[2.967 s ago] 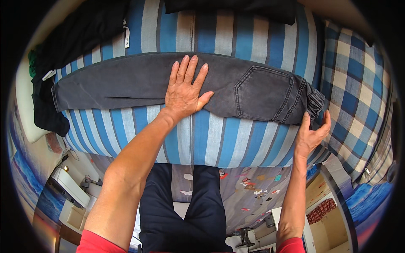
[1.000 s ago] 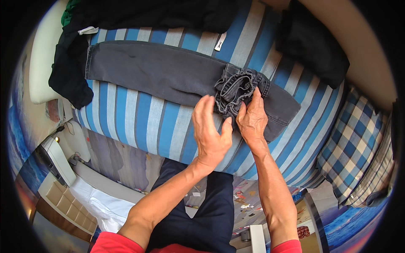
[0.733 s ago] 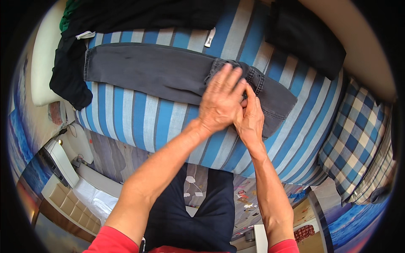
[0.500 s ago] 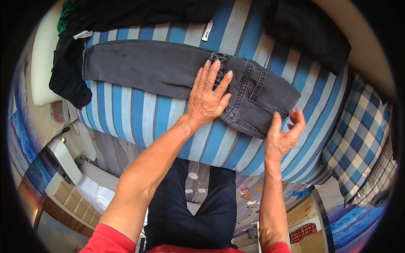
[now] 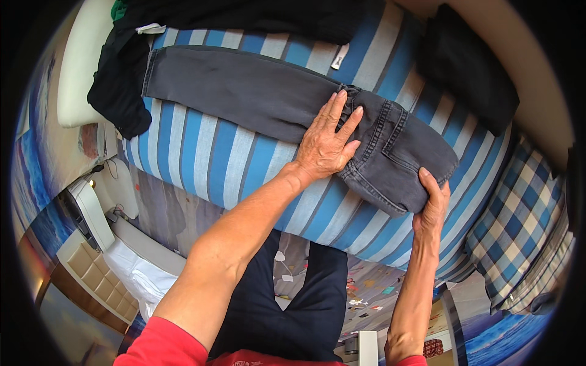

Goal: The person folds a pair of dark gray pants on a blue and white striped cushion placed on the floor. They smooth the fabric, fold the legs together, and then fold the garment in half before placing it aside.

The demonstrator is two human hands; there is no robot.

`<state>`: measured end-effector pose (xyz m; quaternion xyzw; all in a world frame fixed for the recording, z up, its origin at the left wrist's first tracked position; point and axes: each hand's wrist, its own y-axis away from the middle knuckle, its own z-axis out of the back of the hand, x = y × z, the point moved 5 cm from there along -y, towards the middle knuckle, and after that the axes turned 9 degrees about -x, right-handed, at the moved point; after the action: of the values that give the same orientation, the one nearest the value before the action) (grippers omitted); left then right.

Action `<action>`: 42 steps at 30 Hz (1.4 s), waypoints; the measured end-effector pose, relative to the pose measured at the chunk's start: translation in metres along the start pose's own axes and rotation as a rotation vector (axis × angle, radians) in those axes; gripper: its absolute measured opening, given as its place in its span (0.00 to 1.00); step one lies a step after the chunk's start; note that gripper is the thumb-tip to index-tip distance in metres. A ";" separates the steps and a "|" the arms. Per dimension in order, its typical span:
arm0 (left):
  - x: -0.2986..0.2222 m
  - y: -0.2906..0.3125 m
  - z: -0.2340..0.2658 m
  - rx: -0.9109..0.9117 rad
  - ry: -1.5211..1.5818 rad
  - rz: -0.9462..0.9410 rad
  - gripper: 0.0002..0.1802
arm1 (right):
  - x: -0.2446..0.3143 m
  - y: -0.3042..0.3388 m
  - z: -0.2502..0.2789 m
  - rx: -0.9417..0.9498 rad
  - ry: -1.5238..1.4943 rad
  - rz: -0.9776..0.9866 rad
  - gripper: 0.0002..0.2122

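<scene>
A pair of dark grey jeans lies lengthwise on a blue-and-grey striped bed cover. One leg stretches to the left, and the part with the seams and pocket is folded over at the right. My left hand rests flat on the jeans beside the gathered waistband, fingers stretched out. At the folded right end, my right hand grips the edge, thumb on top and the other fingers mostly hidden beneath the cloth.
Black garments lie along the far side and at the left, with a white tag showing. A folded black cloth is at the far right. A checked pillow leans at the right end. Past the near edge is a patterned floor.
My right hand has gone from hovering beside the folded end to gripping it. The folded end looks more rounded, and the whole view has shifted slightly.
</scene>
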<state>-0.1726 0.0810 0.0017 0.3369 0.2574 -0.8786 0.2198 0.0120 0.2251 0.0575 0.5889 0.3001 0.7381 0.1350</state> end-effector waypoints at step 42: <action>0.141 -0.003 0.174 -0.168 -0.288 0.180 0.24 | -0.034 0.065 -0.357 0.273 1.097 1.433 0.20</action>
<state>-0.3533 -0.0510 0.0150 0.2097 0.2643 -0.8700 0.3596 -0.3082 0.0540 0.0244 0.2118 -0.0307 0.7798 -0.5883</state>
